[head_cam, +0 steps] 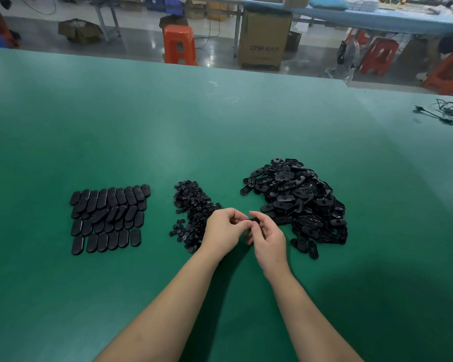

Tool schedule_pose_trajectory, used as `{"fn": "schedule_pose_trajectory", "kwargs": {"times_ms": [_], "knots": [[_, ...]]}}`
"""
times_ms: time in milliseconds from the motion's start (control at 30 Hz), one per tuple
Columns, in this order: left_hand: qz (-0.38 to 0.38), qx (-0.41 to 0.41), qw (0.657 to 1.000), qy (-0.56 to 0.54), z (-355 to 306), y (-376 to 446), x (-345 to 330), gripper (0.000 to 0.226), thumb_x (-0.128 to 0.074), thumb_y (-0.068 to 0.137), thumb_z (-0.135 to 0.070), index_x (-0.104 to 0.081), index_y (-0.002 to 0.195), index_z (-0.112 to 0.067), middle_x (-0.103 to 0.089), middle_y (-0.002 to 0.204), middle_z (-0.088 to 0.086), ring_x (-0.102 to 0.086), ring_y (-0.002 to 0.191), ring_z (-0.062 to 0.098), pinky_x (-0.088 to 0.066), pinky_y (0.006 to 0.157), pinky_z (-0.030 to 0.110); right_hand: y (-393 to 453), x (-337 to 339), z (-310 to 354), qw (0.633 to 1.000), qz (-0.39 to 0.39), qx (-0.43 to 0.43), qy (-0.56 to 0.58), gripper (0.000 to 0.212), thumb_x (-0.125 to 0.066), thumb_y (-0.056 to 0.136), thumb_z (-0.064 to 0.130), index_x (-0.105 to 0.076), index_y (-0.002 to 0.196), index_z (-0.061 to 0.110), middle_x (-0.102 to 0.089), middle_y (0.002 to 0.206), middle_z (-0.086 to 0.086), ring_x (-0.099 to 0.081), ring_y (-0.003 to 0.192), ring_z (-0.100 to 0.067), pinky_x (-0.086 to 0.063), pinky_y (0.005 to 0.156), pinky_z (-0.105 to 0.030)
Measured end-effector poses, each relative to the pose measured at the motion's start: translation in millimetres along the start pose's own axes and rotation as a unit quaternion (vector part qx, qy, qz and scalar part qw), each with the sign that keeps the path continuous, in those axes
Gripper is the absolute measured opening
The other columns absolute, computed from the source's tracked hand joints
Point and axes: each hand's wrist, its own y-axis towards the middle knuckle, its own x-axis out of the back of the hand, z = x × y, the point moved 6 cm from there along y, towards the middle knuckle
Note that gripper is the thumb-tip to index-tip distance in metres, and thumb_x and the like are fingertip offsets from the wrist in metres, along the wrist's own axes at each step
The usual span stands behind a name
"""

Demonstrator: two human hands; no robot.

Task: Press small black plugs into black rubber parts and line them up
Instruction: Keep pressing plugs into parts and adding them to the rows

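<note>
Together, hands: left hand (224, 231) and right hand (268, 237) meet above the green counter (168, 131), fingers pinching one black rubber part (253, 220) between them.
Plugs: small black plugs (194, 207) heaped mid-counter, just left of the hands.
Loose parts: pile of rubber parts (298, 199) toward the right edge.
Lined-up parts: rows of finished parts (109, 216) toward the left edge.

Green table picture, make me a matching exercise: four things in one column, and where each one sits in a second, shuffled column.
Things:
1. lined-up rubber parts
2. pile of small plugs
3. heap of loose rubber parts
4. black cable

Places:
A. far right edge of the green table
B. middle, just left of the left hand
C. left, in rows
D. right, beyond the right hand

Pairs: 1-C, 2-B, 3-D, 4-A
</note>
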Motion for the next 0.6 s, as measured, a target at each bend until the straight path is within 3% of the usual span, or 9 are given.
{"fn": "schedule_pose_trajectory", "kwargs": {"times_ms": [333,467,600], "knots": [[0.006,0.010,0.999,0.038,-2,-3,-4,0.013,-0.071,0.086,-0.023,-0.071,0.078,-0.032,-0.068,0.068,-0.013,-0.055,0.053,-0.007,-0.039,0.052,0.009,4,1,-8,0.999,-0.013,-0.006,-0.035,0.028,-0.052,0.101,0.007,-0.062,0.100,0.033,-0.072,0.085,0.017,-0.064,0.070,-0.002,-0.053,0.067,-0.027],[-0.003,0.001,0.997,0.072,-6,-3,-1,0.007,-0.070,0.086,-0.023,-0.075,0.081,-0.025,-0.067,0.067,-0.012,-0.054,0.052,-0.006,-0.038,0.050,0.009,4,0,-7,0.999,-0.011,0.006,-0.052,0.034,-0.053,0.101,0.013,-0.062,0.097,0.045,-0.072,0.083,0.012,-0.064,0.067,-0.006,-0.056,0.068,-0.037],[-0.004,-0.001,0.995,0.097,-10,-1,1,0.006,-0.069,0.086,-0.022,-0.074,0.082,-0.020,-0.068,0.070,-0.009,-0.056,0.057,0.001,-0.039,0.052,0.014,2,-2,-5,0.998,-0.004,0.014,-0.053,0.030,-0.052,0.099,0.022,-0.062,0.099,0.050,-0.072,0.081,0.011,-0.064,0.063,-0.005,-0.056,0.066,-0.034]]}}
